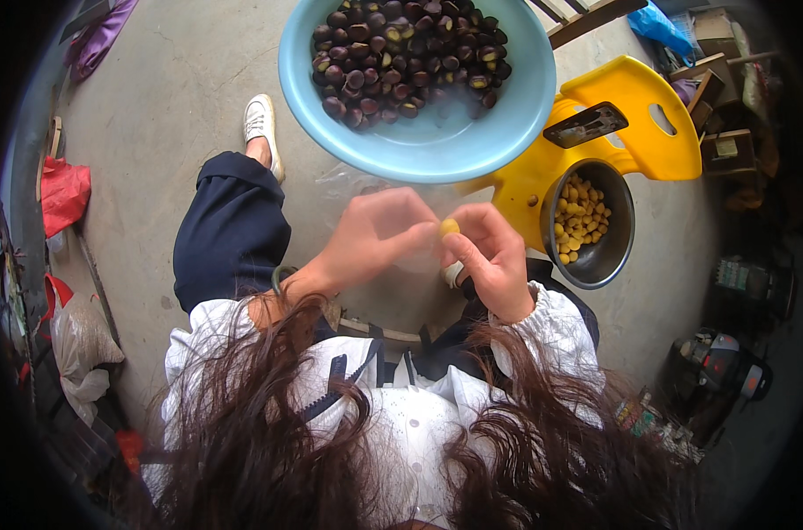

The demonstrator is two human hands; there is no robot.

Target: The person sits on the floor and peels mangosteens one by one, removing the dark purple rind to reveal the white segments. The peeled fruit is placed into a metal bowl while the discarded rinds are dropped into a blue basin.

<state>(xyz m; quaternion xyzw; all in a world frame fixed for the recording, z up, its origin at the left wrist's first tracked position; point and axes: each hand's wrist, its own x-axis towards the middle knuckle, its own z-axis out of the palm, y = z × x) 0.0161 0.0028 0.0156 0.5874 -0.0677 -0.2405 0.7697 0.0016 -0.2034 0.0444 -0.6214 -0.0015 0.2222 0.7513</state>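
My right hand holds a peeled yellow chestnut between thumb and fingers. Beside it, my left hand is bent, thumb and fingertips close to the chestnut; haze over it hides whether it grips anything. Ahead of both hands is a light-blue plastic basin with many dark-brown chestnuts, some showing yellow flesh where the shell is cut. To the right, a dark metal bowl holds peeled yellow chestnuts.
The metal bowl stands by a yellow plastic chair, on which a phone lies. A clear plastic bag is partly under the basin. At left are a red bag and a tied plastic bag. Wooden pieces lie far right.
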